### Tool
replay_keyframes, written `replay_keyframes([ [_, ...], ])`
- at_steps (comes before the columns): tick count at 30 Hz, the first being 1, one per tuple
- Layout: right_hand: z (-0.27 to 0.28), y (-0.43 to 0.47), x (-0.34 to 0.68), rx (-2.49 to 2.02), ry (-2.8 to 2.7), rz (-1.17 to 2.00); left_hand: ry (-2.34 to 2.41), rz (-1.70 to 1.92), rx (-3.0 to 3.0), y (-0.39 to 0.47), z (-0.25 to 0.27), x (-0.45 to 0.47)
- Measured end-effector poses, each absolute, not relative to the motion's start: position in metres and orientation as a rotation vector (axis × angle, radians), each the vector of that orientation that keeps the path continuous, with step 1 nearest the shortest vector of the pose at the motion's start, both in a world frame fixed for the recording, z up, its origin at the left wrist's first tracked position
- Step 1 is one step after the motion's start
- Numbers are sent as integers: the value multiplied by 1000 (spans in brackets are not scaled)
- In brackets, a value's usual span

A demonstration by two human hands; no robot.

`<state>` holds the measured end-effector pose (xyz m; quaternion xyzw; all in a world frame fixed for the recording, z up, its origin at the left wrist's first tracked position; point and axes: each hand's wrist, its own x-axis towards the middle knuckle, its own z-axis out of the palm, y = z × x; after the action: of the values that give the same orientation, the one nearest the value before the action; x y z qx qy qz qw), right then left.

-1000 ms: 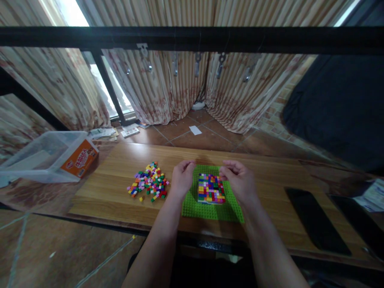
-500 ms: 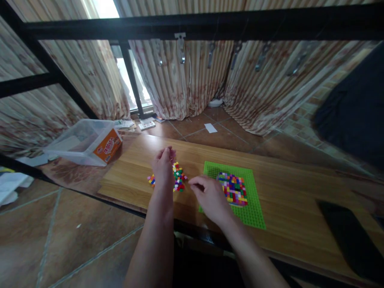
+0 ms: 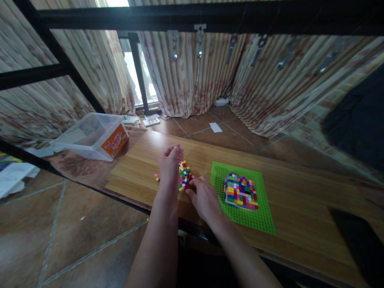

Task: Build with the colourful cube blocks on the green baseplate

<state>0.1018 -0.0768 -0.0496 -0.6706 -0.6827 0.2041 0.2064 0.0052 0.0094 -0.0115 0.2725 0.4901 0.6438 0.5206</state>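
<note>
Small multicoloured toy bricks (image 3: 186, 176) lie in a loose pile on the wooden tabletop. Over the left of the pile, my left hand (image 3: 169, 162) is raised with its fingers curled closed; what they hold is hidden. My right hand (image 3: 207, 198) is at the pile's right edge, thumb and forefinger bent together in a pinch against the bricks. Whatever sits between those fingertips is too small to make out. To the right, a green baseplate (image 3: 217, 172) bears a blocky multicoloured brick build (image 3: 241, 192) with a dark gap in its top.
A clear plastic box (image 3: 87, 150) with an orange label stands beyond the table's left end. A dark flat object (image 3: 354, 236) lies at the table's right (image 3: 300, 200). A black metal bar (image 3: 180, 18) with hanging hooks crosses above. Papers lie on the tiled floor.
My right hand has moved left, away from the baseplate and onto the pile's edge, uncovering more of the brick build. My left hand stays curled over the pile. The view has shifted slightly.
</note>
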Motion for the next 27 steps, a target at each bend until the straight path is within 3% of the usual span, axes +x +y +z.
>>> replay_keyframes([
  [14, -57, -74, 104, -1845, -1792, 572, 1122, 1471, 671, 8, -11, 8],
  [27, -23, -83, 146, -1578, -1477, 610, 1126, 1317, 862, 5, -14, 31],
])
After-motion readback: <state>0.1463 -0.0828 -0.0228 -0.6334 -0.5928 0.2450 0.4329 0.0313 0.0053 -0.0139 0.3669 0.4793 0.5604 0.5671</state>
